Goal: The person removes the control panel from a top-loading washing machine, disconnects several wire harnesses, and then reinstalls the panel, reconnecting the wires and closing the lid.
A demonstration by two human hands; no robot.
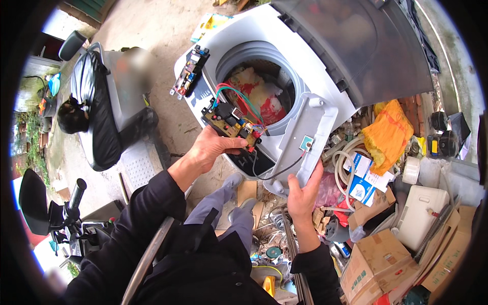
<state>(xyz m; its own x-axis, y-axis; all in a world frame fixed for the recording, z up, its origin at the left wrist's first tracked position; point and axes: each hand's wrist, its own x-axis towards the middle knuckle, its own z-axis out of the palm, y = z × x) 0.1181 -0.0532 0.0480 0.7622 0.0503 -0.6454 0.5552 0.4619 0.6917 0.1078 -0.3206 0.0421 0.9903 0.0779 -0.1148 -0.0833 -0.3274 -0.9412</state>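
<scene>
My left hand (213, 148) is closed on a control circuit board (231, 122) with black and yellowish parts, held over the front of a top-loading washing machine (203, 84). Red, green and blue wires (249, 104) loop up from the board. In my right hand (304, 195) is the lower end of a light grey plastic panel (300, 137), tilted up beside the tub opening. A small green sensor board (306, 143) sits on the panel, and a black cable runs from it toward the circuit board. Another circuit board (190, 71) lies on the machine's left edge.
The dark lid (361, 46) stands raised; red and cream cloth (254, 96) lies in the tub. To the right are cardboard boxes (378, 264), hoses (341, 175) and an orange sack (389, 134). A parked scooter (96, 112) and a handlebar (76, 195) are at left.
</scene>
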